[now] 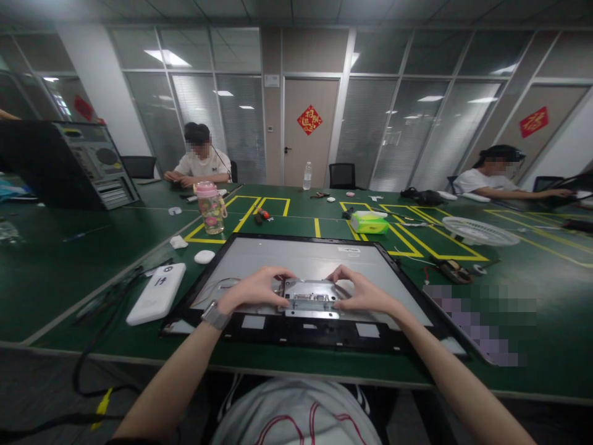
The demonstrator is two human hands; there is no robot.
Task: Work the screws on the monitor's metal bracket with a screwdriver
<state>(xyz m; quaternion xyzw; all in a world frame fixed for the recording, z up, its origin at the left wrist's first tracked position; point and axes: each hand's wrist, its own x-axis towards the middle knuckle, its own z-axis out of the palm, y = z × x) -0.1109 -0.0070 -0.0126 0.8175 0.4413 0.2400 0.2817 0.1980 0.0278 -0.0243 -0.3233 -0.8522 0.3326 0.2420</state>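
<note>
A metal bracket with connector ports is at the lower middle of a flat monitor panel, which has a black frame and a grey metal back. My left hand grips the bracket's left end, thumb at the near side and fingers at the far side. On its right end my right hand is closed in the same way. Whether the bracket rests on the panel or is slightly raised, I cannot tell. Thin wires run over the panel beside my left hand.
Left of the panel lie a white power bank and black cables. Beyond stand a pink-lidded bottle, a green tissue pack and a water bottle. A computer case is at far left. Two people sit across the table.
</note>
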